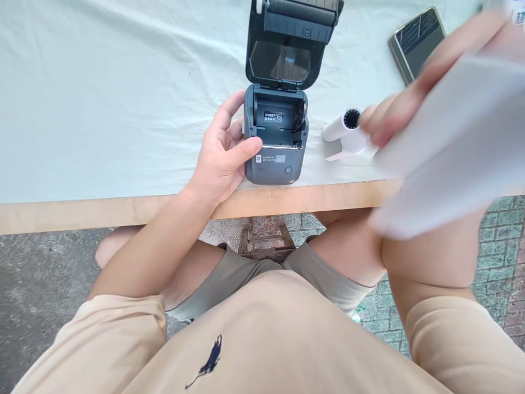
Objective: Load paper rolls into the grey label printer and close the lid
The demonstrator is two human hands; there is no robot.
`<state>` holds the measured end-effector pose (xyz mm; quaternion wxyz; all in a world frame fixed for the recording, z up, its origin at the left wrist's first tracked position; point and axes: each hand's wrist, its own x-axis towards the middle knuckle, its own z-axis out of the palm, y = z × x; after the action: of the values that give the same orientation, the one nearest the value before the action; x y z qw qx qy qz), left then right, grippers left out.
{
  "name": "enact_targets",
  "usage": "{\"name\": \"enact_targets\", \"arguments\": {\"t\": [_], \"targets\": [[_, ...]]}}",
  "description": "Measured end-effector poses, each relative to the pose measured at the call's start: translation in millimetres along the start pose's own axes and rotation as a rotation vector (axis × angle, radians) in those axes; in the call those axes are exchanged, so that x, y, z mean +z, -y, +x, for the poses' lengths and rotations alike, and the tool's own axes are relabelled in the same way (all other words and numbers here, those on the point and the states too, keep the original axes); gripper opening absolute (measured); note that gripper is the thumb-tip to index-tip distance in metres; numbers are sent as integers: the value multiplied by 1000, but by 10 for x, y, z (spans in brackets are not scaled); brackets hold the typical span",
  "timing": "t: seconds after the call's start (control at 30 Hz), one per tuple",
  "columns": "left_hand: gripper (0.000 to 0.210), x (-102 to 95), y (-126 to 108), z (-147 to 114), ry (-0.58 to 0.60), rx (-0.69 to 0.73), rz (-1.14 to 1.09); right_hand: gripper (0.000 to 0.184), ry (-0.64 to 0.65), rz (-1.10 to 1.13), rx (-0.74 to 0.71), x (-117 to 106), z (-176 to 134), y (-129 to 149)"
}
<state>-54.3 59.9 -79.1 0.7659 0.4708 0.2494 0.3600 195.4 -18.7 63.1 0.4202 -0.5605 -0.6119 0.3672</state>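
Note:
A dark grey label printer [275,169] stands near the table's front edge, its lid [283,60] swung up and its paper bay showing. My left hand [225,145] grips the printer's left side, thumb on the front rim and fingers behind. To the printer's right lies a small white paper roll [338,127] with a dark toothed core, its loose end partly unrolled. My right hand [410,104], smeared by motion, is closed on a creased white sheet [455,148] that looks like paper. This sheet hides most of the right forearm.
A smartphone [418,44] lies at the back right, partly behind my right hand. Pale cloth [102,109] covers the table, whose bare wooden edge [102,210] runs across the front. Part of a white printed item [517,12] shows in the top right corner.

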Motion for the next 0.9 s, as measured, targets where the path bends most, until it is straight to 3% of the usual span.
{"name": "enact_targets", "arguments": {"t": [0.1,0.2,0.37,0.43,0.57,0.7,0.83,0.9], "targets": [[87,56,-58,-42,3,36,-32,35,244,-124,-85,238,-39,173],[89,139,-170,-101,-59,-20,45,25,216,-421,-141,471,90,152],[94,183,-214,-125,-61,-26,47,38,157,-765,-2,676,284,104],[86,158,-184,-116,-41,-11,-30,33,128,-775,20,698,276,95],[72,108,-137,-101,5,7,-126,12,19,-729,-151,668,148,34],[91,103,-141,-91,-15,-10,-25,15,42,-740,-265,627,4,-35],[110,144,-183,-111,-61,-21,138,19,101,-744,-272,625,-43,-38],[112,165,-201,-129,-73,-24,170,22,52,-721,-291,598,-31,-3]]}}
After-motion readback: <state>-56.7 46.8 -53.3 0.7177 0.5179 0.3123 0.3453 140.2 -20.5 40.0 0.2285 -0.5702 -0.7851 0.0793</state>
